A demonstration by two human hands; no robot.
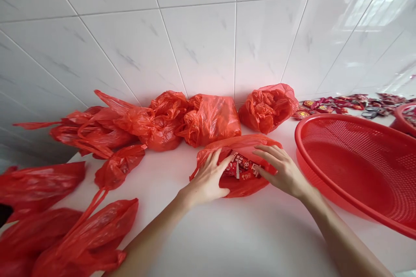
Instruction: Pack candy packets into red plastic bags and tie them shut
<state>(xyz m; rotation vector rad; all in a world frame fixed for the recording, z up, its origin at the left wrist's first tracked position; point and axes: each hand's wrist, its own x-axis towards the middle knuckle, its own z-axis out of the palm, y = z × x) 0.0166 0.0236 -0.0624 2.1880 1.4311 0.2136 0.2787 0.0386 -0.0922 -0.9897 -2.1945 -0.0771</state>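
In front of me an open red plastic bag (248,143) lies on the white table, its mouth spread wide. Several small red packets (245,166) with white print show inside it. My left hand (211,177) rests at the bag's left side, fingers spread over its rim and thumb apart. On the opposite side my right hand (281,169) reaches over the rim, its fingers apart and their tips inside the opening near the packets. Neither hand visibly grips anything.
Several filled red plastic bags (165,125) line the tiled wall, and more red bags (87,233) lie at the left. A large red plastic basket (344,173) stands at the right. Behind it small red packets (334,106) are scattered, with another red basket (401,117) at the edge.
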